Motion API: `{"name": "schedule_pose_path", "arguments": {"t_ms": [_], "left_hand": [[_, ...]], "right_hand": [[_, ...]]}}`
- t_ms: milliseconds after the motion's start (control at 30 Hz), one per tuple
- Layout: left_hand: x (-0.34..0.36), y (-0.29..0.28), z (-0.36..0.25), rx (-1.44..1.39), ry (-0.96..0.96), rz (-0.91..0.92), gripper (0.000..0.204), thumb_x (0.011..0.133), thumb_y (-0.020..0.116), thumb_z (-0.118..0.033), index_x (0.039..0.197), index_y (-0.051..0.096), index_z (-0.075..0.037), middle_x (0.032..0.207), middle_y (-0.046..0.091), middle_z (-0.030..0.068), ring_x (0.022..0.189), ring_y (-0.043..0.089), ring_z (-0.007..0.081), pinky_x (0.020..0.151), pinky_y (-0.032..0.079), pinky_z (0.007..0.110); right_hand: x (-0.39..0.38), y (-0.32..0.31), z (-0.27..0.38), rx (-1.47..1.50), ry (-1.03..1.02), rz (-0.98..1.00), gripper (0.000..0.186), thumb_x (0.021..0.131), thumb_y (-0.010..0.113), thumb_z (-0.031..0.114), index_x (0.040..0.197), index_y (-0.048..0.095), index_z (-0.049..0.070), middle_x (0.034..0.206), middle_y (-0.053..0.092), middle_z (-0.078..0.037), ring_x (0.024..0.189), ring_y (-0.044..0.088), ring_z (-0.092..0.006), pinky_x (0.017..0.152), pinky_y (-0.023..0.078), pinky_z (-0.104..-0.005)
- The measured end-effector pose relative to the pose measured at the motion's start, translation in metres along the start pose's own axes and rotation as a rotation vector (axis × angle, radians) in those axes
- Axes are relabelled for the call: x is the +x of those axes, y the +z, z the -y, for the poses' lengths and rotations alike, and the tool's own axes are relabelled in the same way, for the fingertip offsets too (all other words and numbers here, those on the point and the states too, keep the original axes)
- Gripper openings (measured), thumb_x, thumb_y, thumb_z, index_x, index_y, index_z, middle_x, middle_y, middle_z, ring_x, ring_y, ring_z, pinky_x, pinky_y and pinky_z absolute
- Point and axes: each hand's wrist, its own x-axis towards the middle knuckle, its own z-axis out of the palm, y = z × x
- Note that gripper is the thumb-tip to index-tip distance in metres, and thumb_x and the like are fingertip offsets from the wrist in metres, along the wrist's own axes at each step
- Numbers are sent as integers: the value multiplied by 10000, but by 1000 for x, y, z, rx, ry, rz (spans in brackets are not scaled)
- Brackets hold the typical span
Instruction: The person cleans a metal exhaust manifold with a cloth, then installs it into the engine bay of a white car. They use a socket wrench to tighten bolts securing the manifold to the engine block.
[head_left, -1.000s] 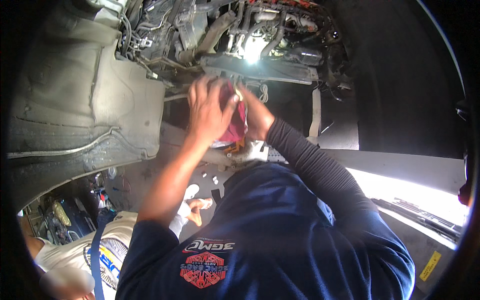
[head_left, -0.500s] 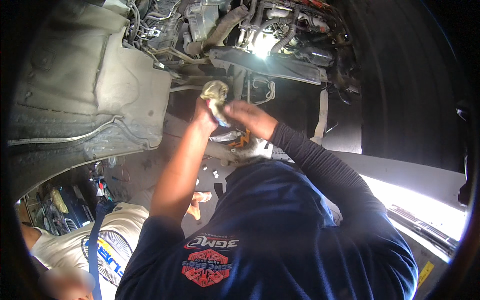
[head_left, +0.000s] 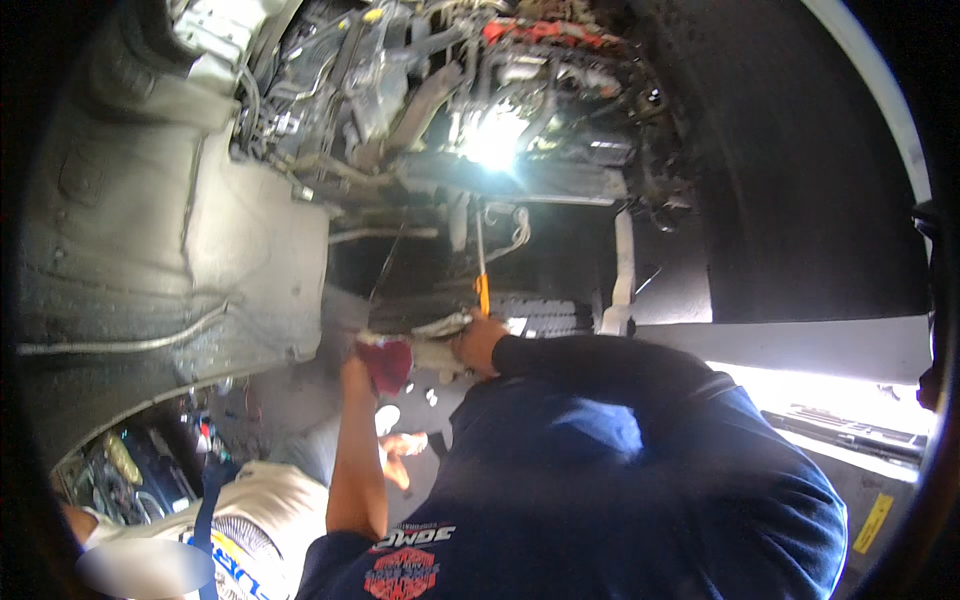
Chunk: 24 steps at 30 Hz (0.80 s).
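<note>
Low in front of my body, my left hand (head_left: 357, 372) is closed around a dark red rag (head_left: 388, 364), bunched up with a paler part at its upper edge. To the right, my right hand (head_left: 481, 345) has its fingers curled in at a pale metal part (head_left: 432, 355). Just beyond those fingers stands a screwdriver (head_left: 483, 293) with an orange handle, its thin shaft pointing away from me. My fingertips meet the handle's near end; whether they grip it is hidden. A whitish, crumpled-looking tube (head_left: 440, 325) lies beside the right hand.
Overhead spread a vehicle's engine parts (head_left: 420, 110), with a bright lamp (head_left: 493, 150) glaring among them and a crossbar (head_left: 520, 180) below. A grey curved panel (head_left: 150, 230) fills the left. Another person in a light shirt (head_left: 290, 500) is close at lower left.
My hands were together higher up at the rag. They have parted and come down: the left with the rag, the right to the orange handle's near end. The view has shifted slightly.
</note>
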Motion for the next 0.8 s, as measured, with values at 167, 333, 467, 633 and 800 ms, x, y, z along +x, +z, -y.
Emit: {"name": "schedule_pose_path", "arguments": {"t_ms": [167, 333, 467, 633, 800], "left_hand": [[-4, -29, 38, -6, -106, -15, 361, 1076, 511, -385, 1117, 696, -78, 1017, 682, 47, 916, 678, 209, 820, 555, 391], [-5, -47, 52, 124, -77, -30, 441, 1060, 527, -451, 1156, 698, -56, 1030, 678, 66, 941, 671, 215, 854, 559, 410], [-7, -30, 66, 156, -110, 31, 460, 1072, 499, -454, 1152, 703, -50, 1014, 674, 71, 936, 647, 210, 834, 544, 409], [-11, -4, 94, 410, 110, 82, 318, 975, 627, -335, 1057, 734, -47, 947, 726, 106, 832, 685, 275, 772, 529, 428], [-24, 37, 102, 750, 884, 258, 274, 840, 754, -284, 965, 701, -46, 948, 712, 159, 889, 696, 355, 827, 544, 449]], "right_hand": [[-8, 9, -2, -11, -40, -151, 419, 747, 812, 279, 1115, 713, 102, 912, 777, -58, 952, 756, -247, 1046, 392, -446], [-31, 11, -8, 78, -41, -256, 392, 784, 772, 319, 1123, 729, 128, 929, 770, -50, 962, 726, -257, 1059, 406, -429], [-55, 6, -14, 62, -38, -481, 475, 754, 799, 373, 1148, 716, 121, 961, 757, -57, 1015, 713, -277, 1053, 421, -416], [-90, -5, -20, 121, -70, -507, 683, 667, 875, 369, 1275, 654, 148, 1203, 688, -29, 1203, 629, -248, 1085, 397, -431], [-118, -18, -28, 46, -77, -572, 447, 859, 723, 282, 1278, 641, 148, 1217, 673, -20, 1181, 618, -216, 1069, 425, -418]]}}
